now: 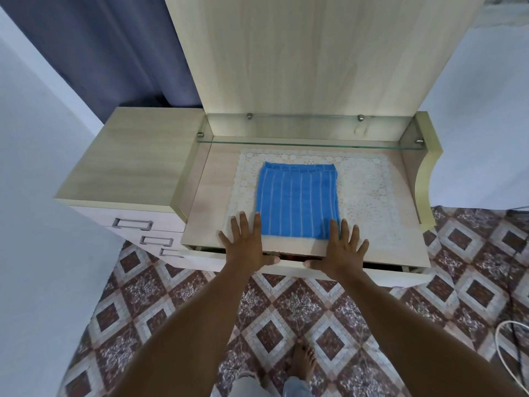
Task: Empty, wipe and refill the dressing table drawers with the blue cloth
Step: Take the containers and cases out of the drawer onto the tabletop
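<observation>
Blue on pale laminate: showing the blue cloth (297, 202) lying folded flat on a lace mat (369, 179), just beyond the fingertips and between the two hands. Pressing the left hand (244, 243) and right hand (345, 249) palm-down on the front edge of the tabletop (206, 202), fingers straight and spread, gripping nothing. Setting the hands apart, one at each near corner of the cloth, with the right fingertips touching its edge. Reaching both thumbs down over the lip toward the wide drawer (380, 275) directly beneath the palms, probably bracing against the top while working that front outward. Showing that drawer slightly ajar, judging by the dark gap under the wrists. Parking the cloth up top, likely for easy reach once the contents are out. Leaving the side drawers (133, 224), left of the left hand, shut.
</observation>
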The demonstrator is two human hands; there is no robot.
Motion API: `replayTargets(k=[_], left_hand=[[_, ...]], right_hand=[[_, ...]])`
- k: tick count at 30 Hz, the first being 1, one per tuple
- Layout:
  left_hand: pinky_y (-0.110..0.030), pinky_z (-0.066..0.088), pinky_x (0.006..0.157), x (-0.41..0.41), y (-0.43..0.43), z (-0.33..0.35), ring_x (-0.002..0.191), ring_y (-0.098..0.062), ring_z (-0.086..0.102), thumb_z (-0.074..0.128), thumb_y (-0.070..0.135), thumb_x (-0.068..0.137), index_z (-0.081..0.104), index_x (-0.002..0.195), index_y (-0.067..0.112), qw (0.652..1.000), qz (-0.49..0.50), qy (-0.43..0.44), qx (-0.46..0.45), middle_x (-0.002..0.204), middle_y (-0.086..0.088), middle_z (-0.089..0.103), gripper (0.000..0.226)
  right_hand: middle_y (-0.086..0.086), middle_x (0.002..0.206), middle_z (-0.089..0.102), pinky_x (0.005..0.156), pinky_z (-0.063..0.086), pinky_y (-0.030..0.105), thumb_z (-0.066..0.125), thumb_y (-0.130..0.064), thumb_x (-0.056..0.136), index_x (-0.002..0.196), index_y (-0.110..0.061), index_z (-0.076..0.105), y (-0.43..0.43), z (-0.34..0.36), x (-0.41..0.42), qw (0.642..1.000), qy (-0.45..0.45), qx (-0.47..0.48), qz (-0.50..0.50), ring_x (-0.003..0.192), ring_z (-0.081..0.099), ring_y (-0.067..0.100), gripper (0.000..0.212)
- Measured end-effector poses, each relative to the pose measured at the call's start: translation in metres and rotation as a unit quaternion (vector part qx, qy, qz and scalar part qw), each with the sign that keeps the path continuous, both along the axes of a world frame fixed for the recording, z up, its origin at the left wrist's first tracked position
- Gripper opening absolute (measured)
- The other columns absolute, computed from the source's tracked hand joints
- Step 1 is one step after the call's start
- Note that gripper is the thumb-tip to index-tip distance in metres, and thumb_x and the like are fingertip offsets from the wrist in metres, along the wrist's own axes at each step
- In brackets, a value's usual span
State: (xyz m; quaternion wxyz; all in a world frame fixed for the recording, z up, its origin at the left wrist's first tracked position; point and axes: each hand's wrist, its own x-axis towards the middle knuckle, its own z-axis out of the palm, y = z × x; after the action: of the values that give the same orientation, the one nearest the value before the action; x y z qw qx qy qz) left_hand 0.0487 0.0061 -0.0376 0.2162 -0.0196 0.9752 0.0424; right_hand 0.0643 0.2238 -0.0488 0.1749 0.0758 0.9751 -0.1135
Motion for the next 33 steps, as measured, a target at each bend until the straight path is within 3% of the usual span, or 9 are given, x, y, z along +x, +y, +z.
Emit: replayTargets(k=[7, 10, 15, 18, 22, 26, 28, 30, 33], left_hand=[[-0.071, 0.004, 0.110, 0.024, -0.007, 0.000, 0.144, -0.041, -0.020, 0.060, 0.080, 0.065, -0.025, 0.148, 0.024, 1.000, -0.011, -0.026, -0.008, 0.156, -0.016, -0.027, 0.131], [-0.069, 0.010, 0.110, 0.043, -0.009, 0.000, 0.144, -0.042, -0.014, 0.057, 0.083, 0.064, -0.020, 0.150, 0.022, 0.999, -0.033, -0.013, -0.027, 0.157, -0.018, -0.020, 0.130], [-0.066, 0.005, 0.112, 0.079, -0.015, -0.001, 0.146, -0.039, -0.007, 0.062, 0.078, 0.066, -0.008, 0.152, 0.024, 0.999, -0.038, -0.014, 0.009, 0.159, -0.014, -0.010, 0.123], [-0.059, 0.021, 0.112, 0.099, -0.018, -0.002, 0.143, -0.037, 0.011, 0.065, 0.074, 0.067, 0.010, 0.150, 0.022, 0.999, -0.028, 0.003, 0.030, 0.156, -0.013, 0.011, 0.112], [-0.047, 0.039, 0.102, 0.122, -0.018, -0.007, 0.133, -0.032, 0.034, 0.065, 0.068, 0.073, 0.027, 0.142, 0.015, 0.998, -0.006, -0.019, 0.065, 0.146, -0.013, 0.034, 0.096], [-0.034, 0.043, 0.081, 0.140, -0.020, -0.009, 0.107, -0.025, 0.059, 0.058, 0.070, 0.078, 0.054, 0.111, 0.015, 0.998, -0.024, -0.019, 0.063, 0.115, -0.006, 0.063, 0.064], [-0.031, 0.042, 0.074, 0.146, -0.022, -0.011, 0.093, -0.022, 0.062, 0.055, 0.073, 0.077, 0.057, 0.091, 0.017, 0.997, -0.029, -0.032, 0.058, 0.096, -0.003, 0.066, 0.057], [-0.032, 0.045, 0.074, 0.150, -0.024, -0.014, 0.086, -0.021, 0.062, 0.054, 0.076, 0.076, 0.054, 0.079, 0.018, 0.997, -0.033, -0.053, 0.053, 0.085, -0.002, 0.063, 0.058], [-0.035, 0.049, 0.080, 0.157, -0.027, -0.019, 0.086, -0.021, 0.062, 0.053, 0.078, 0.074, 0.052, 0.076, 0.018, 0.995, -0.039, -0.065, 0.060, 0.085, -0.003, 0.065, 0.060]], right_hand=[[0.008, 0.159, -0.003, 0.115, 0.004, 0.059, 0.072, -0.067, 0.062, 0.150, -0.022, -0.003, -0.006, 0.005, 0.032, 1.000, 0.011, -0.011, -0.005, 0.146, -0.008, 0.037, 0.124], [0.006, 0.154, 0.013, 0.114, 0.015, 0.054, 0.074, -0.066, 0.058, 0.149, -0.022, 0.005, -0.009, 0.010, 0.049, 1.000, 0.024, -0.002, 0.002, 0.144, 0.008, 0.034, 0.123], [0.003, 0.137, 0.038, 0.103, 0.033, 0.042, 0.074, -0.067, 0.058, 0.143, -0.022, 0.025, -0.013, 0.006, 0.083, 0.999, 0.015, 0.022, 0.023, 0.125, 0.035, 0.026, 0.108], [0.004, 0.134, 0.041, 0.103, 0.034, 0.041, 0.072, -0.062, 0.066, 0.139, -0.022, 0.032, -0.016, 0.004, 0.100, 1.000, -0.024, 0.003, 0.016, 0.125, 0.036, 0.027, 0.093], [0.004, 0.124, 0.050, 0.101, 0.041, 0.044, 0.062, -0.049, 0.083, 0.129, -0.026, 0.052, -0.022, 0.009, 0.119, 0.995, -0.084, -0.019, 0.043, 0.121, 0.042, 0.027, 0.052], [0.005, 0.112, 0.065, 0.089, 0.052, 0.039, 0.049, -0.035, 0.089, 0.112, -0.021, 0.066, -0.025, 0.012, 0.133, 0.988, -0.136, -0.038, 0.057, 0.103, 0.060, 0.025, 0.032], [0.004, 0.108, 0.068, 0.087, 0.053, 0.037, 0.047, -0.032, 0.088, 0.107, -0.019, 0.069, -0.027, 0.013, 0.140, 0.987, -0.148, -0.048, 0.048, 0.097, 0.064, 0.024, 0.031], [0.004, 0.106, 0.069, 0.086, 0.054, 0.036, 0.048, -0.032, 0.087, 0.107, -0.018, 0.068, -0.028, 0.014, 0.146, 0.985, -0.157, -0.048, 0.048, 0.095, 0.065, 0.025, 0.031], [0.004, 0.106, 0.068, 0.084, 0.053, 0.034, 0.051, -0.033, 0.085, 0.107, -0.016, 0.068, -0.026, 0.011, 0.152, 0.981, -0.178, -0.051, 0.052, 0.096, 0.065, 0.025, 0.032]])
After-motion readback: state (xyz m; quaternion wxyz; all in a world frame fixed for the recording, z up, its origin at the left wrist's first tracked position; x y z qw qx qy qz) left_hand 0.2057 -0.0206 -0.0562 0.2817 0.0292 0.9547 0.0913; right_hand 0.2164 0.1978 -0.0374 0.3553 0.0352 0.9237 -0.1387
